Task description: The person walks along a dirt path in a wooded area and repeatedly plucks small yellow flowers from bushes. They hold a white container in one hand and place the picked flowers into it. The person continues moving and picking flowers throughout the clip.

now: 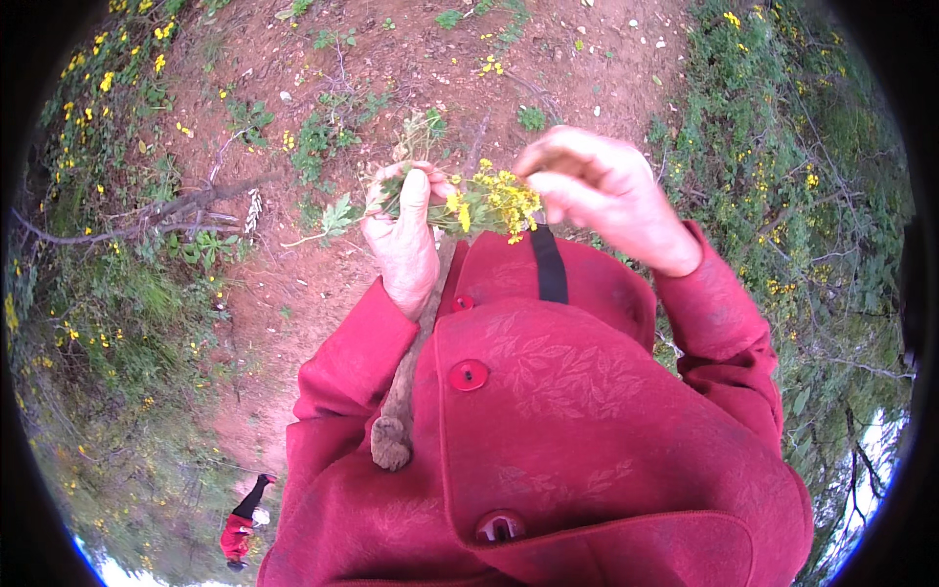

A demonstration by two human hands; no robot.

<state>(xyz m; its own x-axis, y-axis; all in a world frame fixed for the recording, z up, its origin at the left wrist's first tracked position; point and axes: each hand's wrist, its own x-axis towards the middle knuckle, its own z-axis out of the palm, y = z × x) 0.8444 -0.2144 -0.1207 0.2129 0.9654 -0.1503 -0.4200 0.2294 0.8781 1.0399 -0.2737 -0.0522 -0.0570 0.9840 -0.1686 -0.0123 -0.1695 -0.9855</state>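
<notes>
Head view: in the left hand, a small bunch of yellow-flowered stems, pinched firmly between raised thumb and bent fingers, just above the front of a red leaf-patterned coat. Long axis of the bunch roughly level, from left to right: a lobed green leaf out beyond the left hand on one side, tiny yellow blooms massed at the opposite end, toward the right hand. Blooms nearer to the right fingertips than to the left thumb; grip of the left hand at the stem end, with only a short run of stem between thumb and blooms.

Right hand at the far end of that line, slightly above it, fingers curled and thumb drawn in close to the index finger, right beside the outermost blooms. No way to make out contact with the petals, or anything pinched between those fingertips.

Below the left hand, a rough wooden stick, slanting between left sleeve and coat front. Near the blooms, a black strap across the red cloth. Beyond the hands, reddish bare soil; far off at lower left, another person in red and black.
</notes>
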